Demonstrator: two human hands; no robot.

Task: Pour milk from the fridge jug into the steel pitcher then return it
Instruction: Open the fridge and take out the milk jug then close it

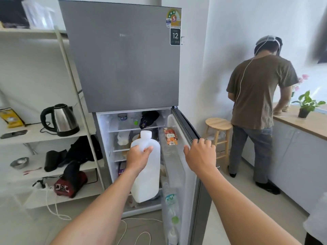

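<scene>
A white plastic milk jug (147, 171) with a white cap hangs upright in front of the open lower compartment of the grey fridge (122, 55). My left hand (138, 159) grips the jug by its handle near the top. My right hand (200, 154) holds the top edge of the open fridge door (182, 156), fingers curled over it. The steel pitcher is not in view.
Door racks hold water bottles (171, 200) and a juice carton (170, 136). A white shelf unit on the left carries a steel kettle (62, 120), a bowl and bags. A person (258, 110) stands at the wooden counter on the right, beside a wooden stool (218, 133). White cables lie on the floor.
</scene>
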